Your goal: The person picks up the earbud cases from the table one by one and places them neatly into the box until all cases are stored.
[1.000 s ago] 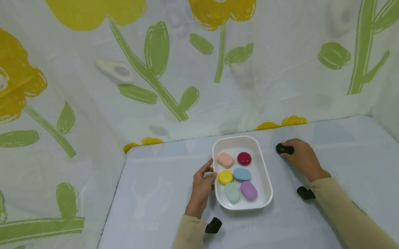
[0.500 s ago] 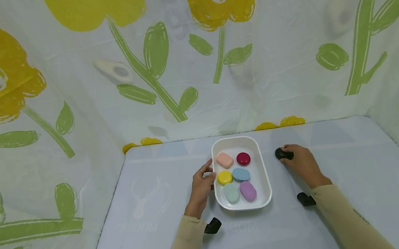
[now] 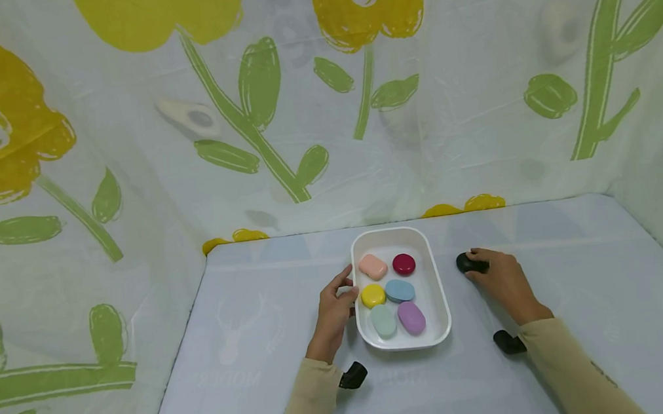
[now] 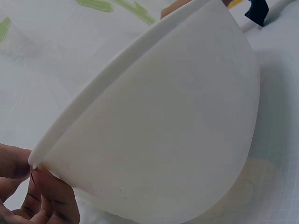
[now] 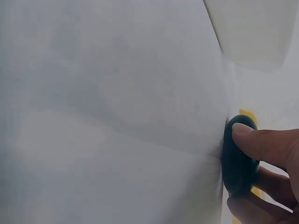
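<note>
Right hand (image 3: 504,281) has drawn the black stone (image 3: 470,262) nearer along the table (image 3: 599,289), pinching it beside the white tray (image 3: 443,302). Left hand (image 3: 336,308) grips the tray's rim.

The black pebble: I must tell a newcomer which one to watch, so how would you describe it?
Find the white tray mid-table, holding six coloured pebbles. Right of it, on the bare cloth, the right hand pinches the black pebble. It is the only dark one and the only one outside the tray.
</note>
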The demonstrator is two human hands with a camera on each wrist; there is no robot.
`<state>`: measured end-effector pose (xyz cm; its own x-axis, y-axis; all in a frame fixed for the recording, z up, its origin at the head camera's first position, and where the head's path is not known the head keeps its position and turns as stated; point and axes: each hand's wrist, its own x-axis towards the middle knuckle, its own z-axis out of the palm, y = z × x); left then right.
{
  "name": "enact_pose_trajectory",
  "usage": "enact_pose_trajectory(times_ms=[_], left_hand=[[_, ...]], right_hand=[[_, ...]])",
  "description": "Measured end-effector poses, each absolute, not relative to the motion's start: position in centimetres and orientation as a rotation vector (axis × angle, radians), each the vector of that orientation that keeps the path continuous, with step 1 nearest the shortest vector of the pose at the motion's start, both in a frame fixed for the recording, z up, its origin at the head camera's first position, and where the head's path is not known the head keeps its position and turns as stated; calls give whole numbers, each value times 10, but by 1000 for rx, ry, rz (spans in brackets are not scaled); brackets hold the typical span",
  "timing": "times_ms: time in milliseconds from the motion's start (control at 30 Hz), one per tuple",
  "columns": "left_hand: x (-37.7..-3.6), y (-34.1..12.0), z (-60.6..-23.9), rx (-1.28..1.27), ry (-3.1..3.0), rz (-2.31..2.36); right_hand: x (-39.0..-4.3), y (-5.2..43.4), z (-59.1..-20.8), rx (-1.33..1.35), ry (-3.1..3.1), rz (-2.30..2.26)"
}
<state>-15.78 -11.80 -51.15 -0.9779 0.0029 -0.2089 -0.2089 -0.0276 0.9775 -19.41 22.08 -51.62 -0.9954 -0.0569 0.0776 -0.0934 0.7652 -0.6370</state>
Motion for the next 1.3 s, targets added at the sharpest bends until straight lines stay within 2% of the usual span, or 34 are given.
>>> enact_pose_trajectory(times_ms=[1300], left_hand=[[-159,-116,-511,-232,2053,2150]], right_hand=[[-173,214,-518,179,-2831,1078]])
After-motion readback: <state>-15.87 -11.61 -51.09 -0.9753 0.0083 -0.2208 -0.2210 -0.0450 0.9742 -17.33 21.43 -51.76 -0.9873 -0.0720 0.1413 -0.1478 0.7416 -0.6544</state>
